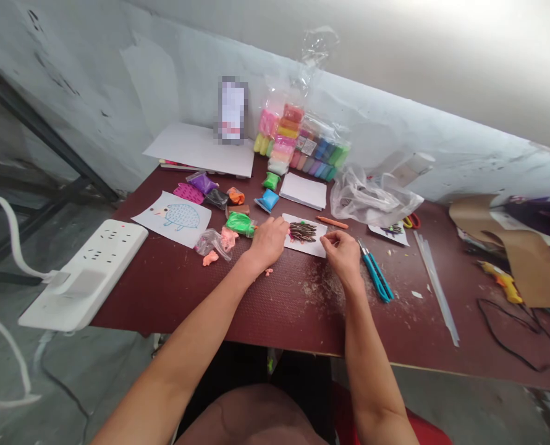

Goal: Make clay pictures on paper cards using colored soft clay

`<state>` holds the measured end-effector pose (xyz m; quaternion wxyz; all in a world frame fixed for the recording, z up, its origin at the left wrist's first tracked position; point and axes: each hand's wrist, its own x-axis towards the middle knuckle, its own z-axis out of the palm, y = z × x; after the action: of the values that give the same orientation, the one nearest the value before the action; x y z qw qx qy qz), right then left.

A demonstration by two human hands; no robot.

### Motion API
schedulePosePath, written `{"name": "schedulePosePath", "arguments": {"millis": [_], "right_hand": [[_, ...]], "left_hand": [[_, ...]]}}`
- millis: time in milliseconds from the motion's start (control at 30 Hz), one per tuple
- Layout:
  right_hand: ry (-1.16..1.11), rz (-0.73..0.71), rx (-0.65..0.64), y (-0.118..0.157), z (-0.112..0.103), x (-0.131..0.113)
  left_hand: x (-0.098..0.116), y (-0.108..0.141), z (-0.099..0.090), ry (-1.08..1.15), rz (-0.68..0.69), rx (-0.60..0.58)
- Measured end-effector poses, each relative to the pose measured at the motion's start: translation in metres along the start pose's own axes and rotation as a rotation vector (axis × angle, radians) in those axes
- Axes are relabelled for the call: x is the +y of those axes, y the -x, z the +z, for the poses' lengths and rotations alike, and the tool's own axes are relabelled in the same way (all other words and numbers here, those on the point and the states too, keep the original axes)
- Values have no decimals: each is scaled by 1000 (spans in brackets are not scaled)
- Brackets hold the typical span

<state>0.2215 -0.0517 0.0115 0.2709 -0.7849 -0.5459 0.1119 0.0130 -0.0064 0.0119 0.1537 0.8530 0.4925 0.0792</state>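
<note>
A small white card (pixel 318 248) lies on the table with a cluster of dark, pointed seed-like pieces (pixel 303 232) on it, shaped like a spiny body. My left hand (pixel 270 242) is at the card's left end, fingers closed and pressed together by the cluster; whatever they pinch is hidden. At the opposite end, my right hand (pixel 343 254) has thumb and forefinger pinched on the card's right edge. Scraps of peach clay (pixel 229 238) sit left of my left hand, beside a green clay packet (pixel 240 224). An orange pencil (pixel 332 222) rests just behind the card.
Teal scissors-like cutter (pixel 376 272) and glue sticks (pixel 436 287) lie to the right, with a yellow glue gun (pixel 503 281) beyond. A hedgehog drawing (pixel 175 217) and a power strip (pixel 87 272) are left. Bagged coloured clay (pixel 303 145) stands against the wall.
</note>
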Motion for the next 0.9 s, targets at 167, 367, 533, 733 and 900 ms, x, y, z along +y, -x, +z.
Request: {"name": "schedulePosePath", "arguments": {"millis": [167,367,533,733,900], "right_hand": [[37,-4,-48,1,0,1],[92,-19,-117,4,12,-4],[29,-60,-120,3,13,-2],[46,-67,-161,4,0,-4],[-1,-68,-144,4,-6,-9]], "left_hand": [[0,0,-1,-8,19,4],[-1,0,1,-1,19,7],[0,0,0,0,1,1],[1,0,0,-12,-1,-3],[1,0,0,-11,2,-6]]}}
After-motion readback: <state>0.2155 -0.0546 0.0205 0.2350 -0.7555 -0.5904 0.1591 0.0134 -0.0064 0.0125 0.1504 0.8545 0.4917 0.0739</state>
